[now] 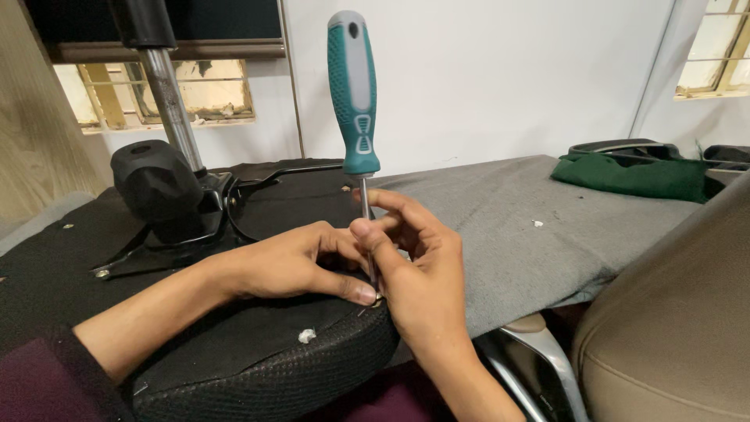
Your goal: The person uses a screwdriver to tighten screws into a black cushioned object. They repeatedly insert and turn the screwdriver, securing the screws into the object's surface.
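Observation:
A screwdriver with a teal and grey handle (352, 90) stands upright, its metal shaft pointing down at a small screw near the edge of an upturned black office chair seat (258, 363). My right hand (412, 270) pinches the shaft low down between thumb and fingers. My left hand (301, 264) rests on the seat's black underside, its thumb pressed beside the screwdriver tip. The tip itself is hidden behind my fingers.
The chair's black mechanism and chrome gas column (168, 94) rise at the left. A grey cloth (516, 227) covers the surface behind, with a folded green cloth (637, 176) at the far right. A tan cushion (672, 328) and a chrome part (539, 359) sit lower right.

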